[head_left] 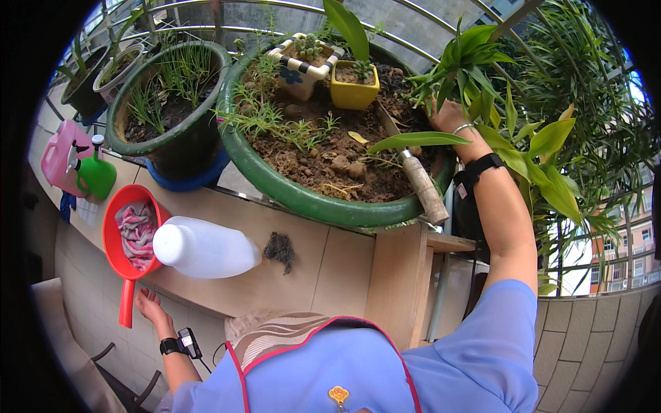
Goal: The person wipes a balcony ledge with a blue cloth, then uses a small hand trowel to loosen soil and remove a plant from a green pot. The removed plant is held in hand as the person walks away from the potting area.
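My right hand (pixel 447 116) reaches over the right side of a large green-rimmed pot (pixel 289 193). It is closed around the lower part of a leafy green plant (pixel 467 64); leaves hide most of the fingers. Beside it, a wooden-handled hand tool (pixel 424 188) leans on the rim, its metal blade in the brown soil (pixel 330 168). One long leaf crosses the tool. My left hand (pixel 150 306) hangs low with fingers loosely apart and nothing in it, near the handle of a red plastic dipper (pixel 126 304). A pink-and-grey cloth (pixel 137 232) lies in the dipper.
A white plastic jug (pixel 217 248) and a dark fibrous clump (pixel 279 252) are on the tiled ledge (pixel 341 268). Small yellow (pixel 354 93) and black-and-white (pixel 297 82) planters stand in the big pot. Left are another pot (pixel 170 147), a green sprayer (pixel 98 178) and a pink jug (pixel 61 160).
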### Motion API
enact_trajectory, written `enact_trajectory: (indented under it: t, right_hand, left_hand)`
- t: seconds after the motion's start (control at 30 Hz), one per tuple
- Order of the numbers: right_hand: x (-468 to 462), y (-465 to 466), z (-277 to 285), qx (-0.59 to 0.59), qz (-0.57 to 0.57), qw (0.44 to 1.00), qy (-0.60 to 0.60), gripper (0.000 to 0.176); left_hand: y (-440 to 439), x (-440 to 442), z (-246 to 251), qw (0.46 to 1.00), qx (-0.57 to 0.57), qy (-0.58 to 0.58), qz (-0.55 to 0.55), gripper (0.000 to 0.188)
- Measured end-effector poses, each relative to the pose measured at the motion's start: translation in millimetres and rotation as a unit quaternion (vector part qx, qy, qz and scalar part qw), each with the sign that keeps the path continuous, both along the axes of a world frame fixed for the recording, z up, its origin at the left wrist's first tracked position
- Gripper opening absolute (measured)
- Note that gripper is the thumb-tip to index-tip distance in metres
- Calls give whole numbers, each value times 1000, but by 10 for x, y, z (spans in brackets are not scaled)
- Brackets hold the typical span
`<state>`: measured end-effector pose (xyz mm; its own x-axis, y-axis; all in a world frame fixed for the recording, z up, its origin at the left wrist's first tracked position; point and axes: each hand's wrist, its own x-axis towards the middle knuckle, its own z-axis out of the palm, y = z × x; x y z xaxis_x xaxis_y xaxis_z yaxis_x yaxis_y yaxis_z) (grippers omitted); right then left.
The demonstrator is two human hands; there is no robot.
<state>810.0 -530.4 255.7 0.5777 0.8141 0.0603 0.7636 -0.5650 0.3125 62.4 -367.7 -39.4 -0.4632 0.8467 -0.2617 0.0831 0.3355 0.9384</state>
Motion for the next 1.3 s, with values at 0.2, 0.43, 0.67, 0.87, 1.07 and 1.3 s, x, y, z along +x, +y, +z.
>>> enact_trajectory:
  t: [0.2, 0.43, 0.67, 0.87, 1.07, 1.3]
  right_hand:
    - [103, -82, -88, 85, 33, 991, 102, 38]
    - [404, -69, -143, 45, 84, 985, 144, 33]
    - [76, -418, 146, 47, 28, 974, 219, 34]
    - [-333, -1261, 476, 90, -62, 957, 269, 38]
    - [-664, -1093, 457, 118, -38, 966, 226, 36]
    - [-904, -1035, 547, 64, -22, 979, 190, 34]
  left_hand:
    - [-30, 92, -27, 999, 1, -18, -49, 54]
    - [-19, 325, -20, 999, 10, -10, -33, 53]
    - [23, 498, -146, 989, 63, 125, -51, 54]
    - [-2, 813, -243, 972, 105, 191, -88, 54]
    - [-11, 829, -230, 966, 74, 237, -77, 56]
    - [-93, 824, -139, 972, 71, 191, -121, 55]
